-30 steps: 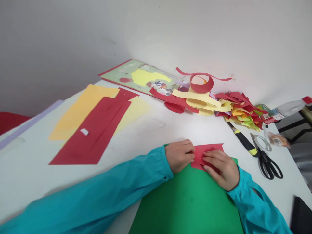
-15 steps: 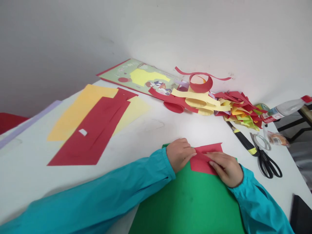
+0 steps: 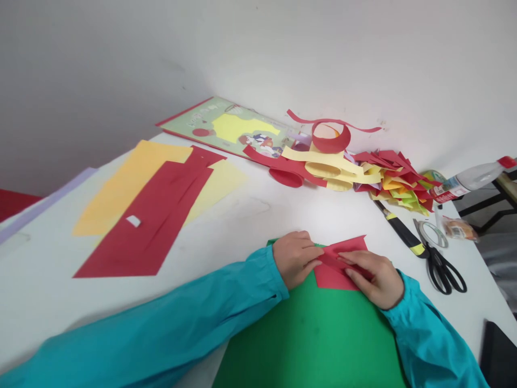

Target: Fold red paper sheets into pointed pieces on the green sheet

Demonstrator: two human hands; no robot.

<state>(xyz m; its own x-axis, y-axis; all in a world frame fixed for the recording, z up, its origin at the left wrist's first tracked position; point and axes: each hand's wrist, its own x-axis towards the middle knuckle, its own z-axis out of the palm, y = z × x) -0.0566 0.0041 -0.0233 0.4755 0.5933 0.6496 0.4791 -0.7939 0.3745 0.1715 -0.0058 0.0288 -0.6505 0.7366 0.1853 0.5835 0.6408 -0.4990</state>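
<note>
You have the small red paper [image 3: 337,279] between your hands, over the far end of the green sheet [image 3: 319,334], which lies on the counter [image 3: 258,215] right in front of you. Your left hand [image 3: 294,260] pinches the paper's left side between thumb and bent fingers, probably to anchor it. Your right hand [image 3: 375,277] grips nearer the right side, thumb towards you and fingers beyond, around what looks like a raised crease; this opposed hold likely steadies that ridge. The exact contact under the fingertips is hidden. The paper's near edge lies over the green, and its far right corner sticks up past your right fingers.

Your left forearm reaches in long and low from the lower left, wrist close to the counter, knuckles up. Your right forearm comes from the lower right, the hand angled inward so that both sets of fingers face each other.

The scissors [image 3: 444,272] and tape roll [image 3: 434,234] sit off to the right, seemingly to leave your elbows room. The large red sheet [image 3: 141,229] lies well apart on the left, perhaps set aside as stock.
</note>
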